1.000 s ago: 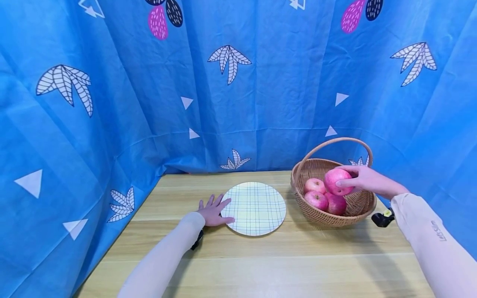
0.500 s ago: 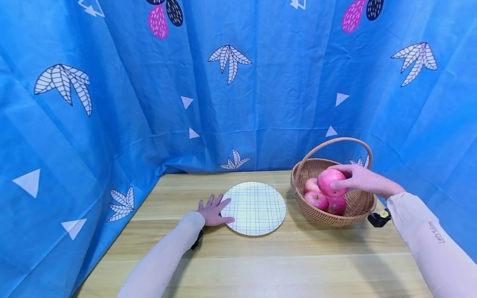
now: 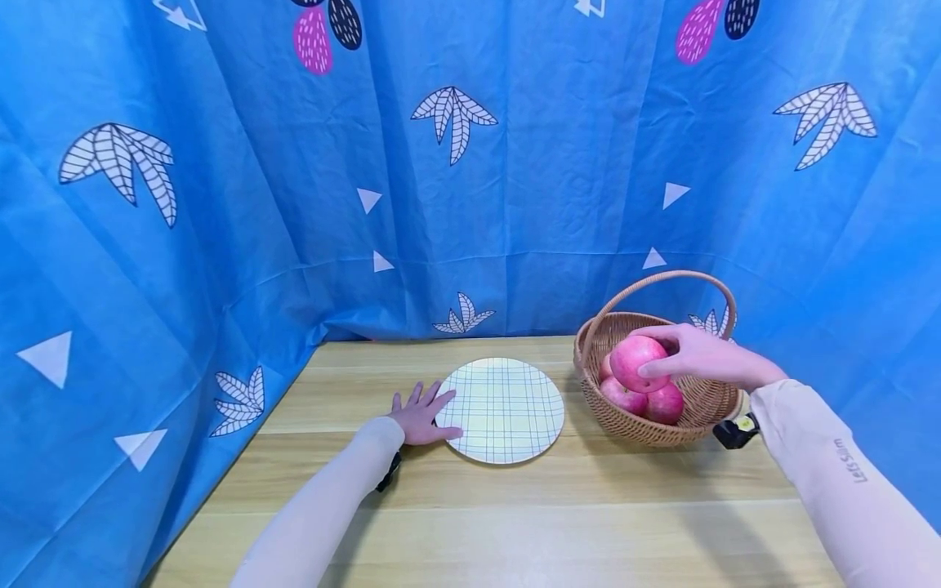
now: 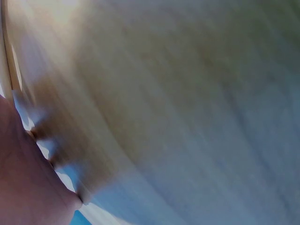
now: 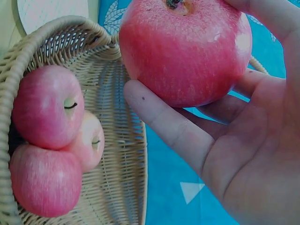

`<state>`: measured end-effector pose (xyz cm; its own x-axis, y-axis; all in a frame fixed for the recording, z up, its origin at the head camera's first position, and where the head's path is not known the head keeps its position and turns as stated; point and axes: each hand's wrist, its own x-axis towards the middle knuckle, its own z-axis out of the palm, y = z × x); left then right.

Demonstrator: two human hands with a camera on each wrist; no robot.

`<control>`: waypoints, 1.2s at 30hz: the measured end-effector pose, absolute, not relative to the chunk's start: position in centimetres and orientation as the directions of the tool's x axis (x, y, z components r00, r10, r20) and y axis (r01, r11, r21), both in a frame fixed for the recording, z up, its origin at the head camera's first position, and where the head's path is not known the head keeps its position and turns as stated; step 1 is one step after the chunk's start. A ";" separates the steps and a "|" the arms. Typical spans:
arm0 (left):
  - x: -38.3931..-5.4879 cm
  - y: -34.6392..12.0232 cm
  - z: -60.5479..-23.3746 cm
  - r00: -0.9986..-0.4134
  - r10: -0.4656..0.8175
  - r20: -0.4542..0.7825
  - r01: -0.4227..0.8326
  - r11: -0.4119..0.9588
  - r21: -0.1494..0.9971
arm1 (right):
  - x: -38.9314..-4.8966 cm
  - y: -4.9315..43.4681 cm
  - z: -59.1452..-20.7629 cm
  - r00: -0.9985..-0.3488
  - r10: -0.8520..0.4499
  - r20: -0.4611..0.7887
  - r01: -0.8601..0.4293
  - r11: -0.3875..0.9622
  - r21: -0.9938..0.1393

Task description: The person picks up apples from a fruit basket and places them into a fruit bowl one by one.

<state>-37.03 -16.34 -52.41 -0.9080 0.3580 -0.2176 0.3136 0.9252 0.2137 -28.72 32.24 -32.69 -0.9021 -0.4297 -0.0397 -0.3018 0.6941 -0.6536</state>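
From the held apple (image 3: 636,363), the plate (image 3: 507,416) lies between 8 and 9 o'clock in the head view, with the basket's near-left rim between them. The right hand (image 3: 694,353) grips that apple with thumb and fingers curled about it, coming in from its 3 o'clock side above the basket (image 3: 643,433). The apple is roundish, with no marked long axis (the right wrist view shows its stem hollow). The left hand (image 3: 419,420) is much nearer the plate: its fingers are spread, and the thumb and one finger overlap the rim around 9 o'clock.

The basket stands at about 3 o'clock from the plate, its handle (image 3: 665,276) arching over. Inside, toward its 7-to-9 o'clock side, three apples cluster: a front apple (image 5: 46,180), a middle apple (image 5: 47,105) and a paler apple (image 5: 91,140).
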 end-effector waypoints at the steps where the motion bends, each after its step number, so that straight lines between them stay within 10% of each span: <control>1: -37.1 -16.4 -52.4 -0.908 0.362 -0.212 0.316 0.923 0.222 | -28.7 32.1 -32.7 -0.901 -0.431 -0.037 -0.306 0.696 -0.649; 36: -38.0 -16.7 -52.7 -0.908 0.327 -0.261 0.283 0.939 0.194 | -30.2 24.0 -33.0 -0.869 -0.486 -0.095 -0.292 0.657 -0.695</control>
<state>-37.99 -16.70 -52.70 -0.9082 0.3274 -0.2607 0.2830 0.9394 0.1936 -30.16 24.04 -32.95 -0.8689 -0.4858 -0.0948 -0.2917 0.6573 -0.6949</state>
